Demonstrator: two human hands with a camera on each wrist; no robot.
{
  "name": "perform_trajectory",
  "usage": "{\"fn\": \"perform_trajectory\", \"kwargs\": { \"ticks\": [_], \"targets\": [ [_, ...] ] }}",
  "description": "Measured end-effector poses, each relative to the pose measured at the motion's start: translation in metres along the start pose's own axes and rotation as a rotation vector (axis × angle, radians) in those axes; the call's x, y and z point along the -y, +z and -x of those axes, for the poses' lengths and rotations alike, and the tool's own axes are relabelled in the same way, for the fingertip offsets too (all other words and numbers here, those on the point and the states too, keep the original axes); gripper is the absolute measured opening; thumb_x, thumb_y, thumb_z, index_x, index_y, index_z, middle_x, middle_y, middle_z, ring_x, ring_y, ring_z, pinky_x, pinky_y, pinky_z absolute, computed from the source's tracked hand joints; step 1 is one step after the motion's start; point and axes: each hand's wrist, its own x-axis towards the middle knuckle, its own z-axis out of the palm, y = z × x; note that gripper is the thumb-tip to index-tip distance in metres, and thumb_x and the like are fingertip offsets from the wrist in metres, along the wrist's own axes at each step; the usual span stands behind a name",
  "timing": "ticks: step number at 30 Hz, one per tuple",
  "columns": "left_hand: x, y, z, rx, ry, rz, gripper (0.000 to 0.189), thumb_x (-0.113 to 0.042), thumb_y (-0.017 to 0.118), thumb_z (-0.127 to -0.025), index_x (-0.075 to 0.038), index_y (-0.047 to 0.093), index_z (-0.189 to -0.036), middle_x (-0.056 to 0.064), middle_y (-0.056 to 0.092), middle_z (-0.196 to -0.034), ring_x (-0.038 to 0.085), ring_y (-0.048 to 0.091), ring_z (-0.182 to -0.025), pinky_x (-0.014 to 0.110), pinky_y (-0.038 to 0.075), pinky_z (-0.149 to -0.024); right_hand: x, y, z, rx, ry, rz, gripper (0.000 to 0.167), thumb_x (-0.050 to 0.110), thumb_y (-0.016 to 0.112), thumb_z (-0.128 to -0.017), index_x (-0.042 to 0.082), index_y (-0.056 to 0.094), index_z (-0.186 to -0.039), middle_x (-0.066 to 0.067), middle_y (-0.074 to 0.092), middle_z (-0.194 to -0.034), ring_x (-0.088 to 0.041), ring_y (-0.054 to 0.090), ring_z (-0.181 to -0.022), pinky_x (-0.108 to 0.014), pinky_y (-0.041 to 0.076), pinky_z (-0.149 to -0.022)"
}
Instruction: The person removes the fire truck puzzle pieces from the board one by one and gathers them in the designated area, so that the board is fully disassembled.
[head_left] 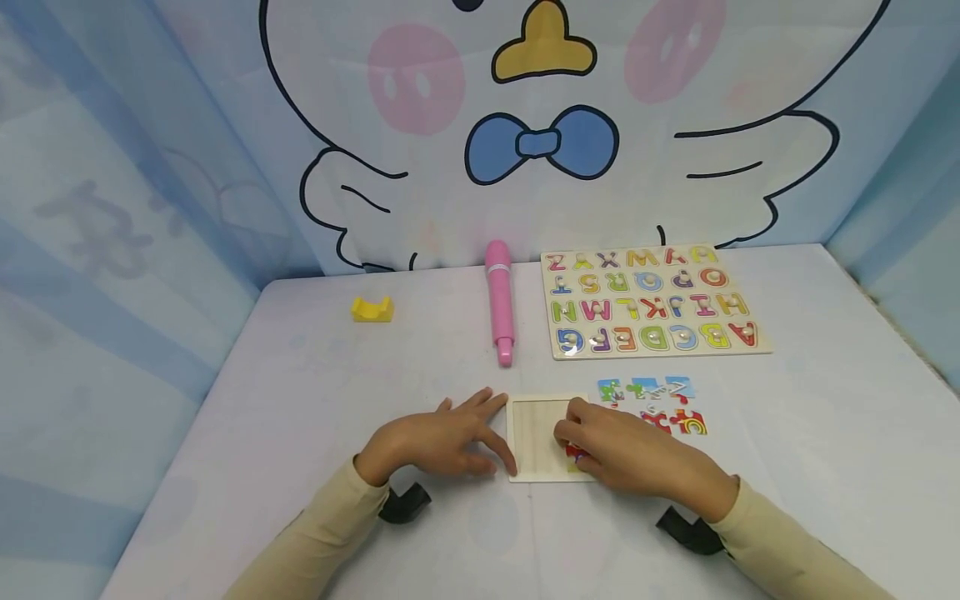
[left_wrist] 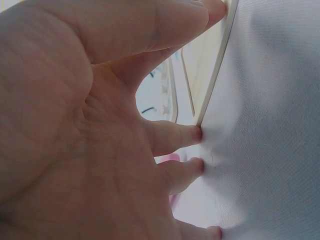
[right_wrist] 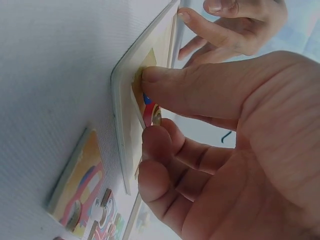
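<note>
A shallow wooden puzzle tray (head_left: 536, 437) lies flat on the table between both hands. My left hand (head_left: 442, 440) has its fingers spread, with fingertips touching the tray's left edge; the left wrist view shows them against the rim. Over the tray's right side, my right hand (head_left: 637, 450) pinches a colourful jigsaw piece (right_wrist: 148, 102) between thumb and fingers. That piece sits inside the frame at its near right corner, partly covered by the hand. More jigsaw pieces (head_left: 688, 422) lie to the right of the tray, some hidden behind the right hand.
A wooden alphabet board (head_left: 656, 321) with coloured letters lies at the back right. Left of it is a pink pen-shaped toy (head_left: 500, 304). Farther left stands a small yellow block (head_left: 372, 310). A printed curtain (head_left: 540, 217) hangs behind the table.
</note>
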Motion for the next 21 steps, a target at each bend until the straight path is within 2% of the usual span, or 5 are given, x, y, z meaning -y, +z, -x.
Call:
{"fn": "perform_trajectory", "kwargs": {
  "ticks": [4, 8, 13, 17, 21],
  "targets": [
    [0.000, 0.000, 0.000, 0.000, -0.001, 0.007, 0.022, -0.019, 0.070, -0.098, -0.038, 0.078, -0.105, 0.012, 0.019, -0.169, 0.033, 0.000, -0.157, 0.075, 0.008, -0.114, 0.001, -0.001, 0.000, 0.013, 0.013, 0.005, 0.021, 0.006, 0.078, -0.087, 0.015, 0.065, -0.100, 0.006, 0.048, -0.090, -0.007, 0.047, -0.073, -0.025, 0.044, -0.063],
    [0.000, 0.000, 0.001, -0.005, 0.003, 0.003, 0.021, -0.019, 0.070, -0.097, -0.038, 0.079, -0.105, 0.012, 0.019, -0.169, 0.033, 0.000, -0.157, 0.075, 0.008, -0.114, 0.002, -0.002, -0.001, 0.029, 0.029, 0.008, 0.020, 0.007, 0.077, -0.088, 0.016, 0.064, -0.100, 0.009, 0.047, -0.082, -0.005, 0.045, -0.068, -0.024, 0.042, -0.060],
    [0.001, 0.001, 0.001, -0.008, 0.006, 0.005, 0.021, -0.019, 0.070, -0.097, -0.038, 0.078, -0.105, 0.012, 0.019, -0.169, 0.033, 0.001, -0.157, 0.076, 0.009, -0.113, 0.003, -0.007, -0.002, 0.044, 0.011, -0.062, 0.019, 0.007, 0.075, -0.091, 0.020, 0.061, -0.094, 0.013, 0.047, -0.080, -0.004, 0.046, -0.069, -0.024, 0.041, -0.061],
    [0.002, 0.001, 0.001, -0.005, 0.018, 0.004, 0.022, -0.020, 0.070, -0.097, -0.038, 0.078, -0.106, 0.012, 0.019, -0.169, 0.034, 0.001, -0.157, 0.076, 0.009, -0.113, 0.001, -0.020, 0.004, 0.015, -0.017, -0.124, 0.018, 0.005, 0.072, -0.093, 0.021, 0.063, -0.095, 0.015, 0.051, -0.082, -0.002, 0.048, -0.072, -0.023, 0.044, -0.064],
    [0.003, 0.001, 0.001, -0.006, 0.020, -0.005, 0.022, -0.020, 0.070, -0.098, -0.039, 0.078, -0.106, 0.012, 0.019, -0.169, 0.033, 0.000, -0.157, 0.076, 0.009, -0.114, -0.004, -0.037, 0.014, -0.031, 0.018, -0.149, 0.016, 0.005, 0.071, -0.095, 0.020, 0.065, -0.099, 0.015, 0.054, -0.083, -0.001, 0.049, -0.070, -0.023, 0.046, -0.062]
  ]
}}
